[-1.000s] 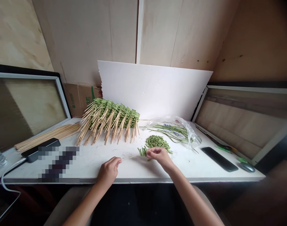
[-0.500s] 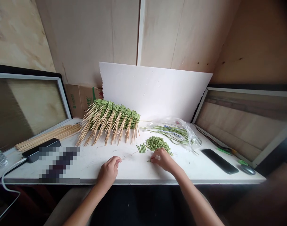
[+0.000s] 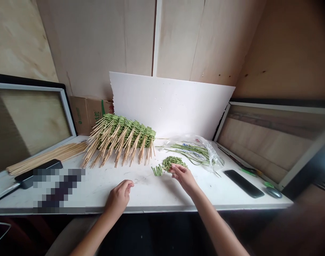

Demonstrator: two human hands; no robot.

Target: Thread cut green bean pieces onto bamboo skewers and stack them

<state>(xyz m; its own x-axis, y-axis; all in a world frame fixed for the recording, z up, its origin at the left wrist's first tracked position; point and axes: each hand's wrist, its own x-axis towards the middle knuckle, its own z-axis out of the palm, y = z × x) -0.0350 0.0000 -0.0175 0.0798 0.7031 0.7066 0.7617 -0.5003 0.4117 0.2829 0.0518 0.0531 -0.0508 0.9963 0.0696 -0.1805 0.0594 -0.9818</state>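
My left hand (image 3: 120, 195) is closed in a pinch above the front of the table. A thin bamboo skewer, hard to see against the white top, runs from its fingertips to a short row of cut green stem pieces (image 3: 157, 170), which look like garlic scape. My right hand (image 3: 180, 174) pinches close to the far end of that row, with a small green piece at its fingertips, partly hidden. Just behind these fingers lies a heap of loose cut pieces (image 3: 175, 161). Farther left, a large stack of filled skewers (image 3: 125, 135) has its bare stick ends pointing toward me.
Bare skewers (image 3: 47, 156) lie at the left beside a black device (image 3: 40, 173). Long green stems (image 3: 187, 151) spill from a clear plastic bag (image 3: 213, 156). A black phone (image 3: 244, 183) and a mouse (image 3: 273, 192) are at right. A white board (image 3: 168, 103) stands behind.
My right hand has risen from near the table top, moving away from me toward the end of the green row. My left hand keeps its pinch. The whole view has shifted slightly.
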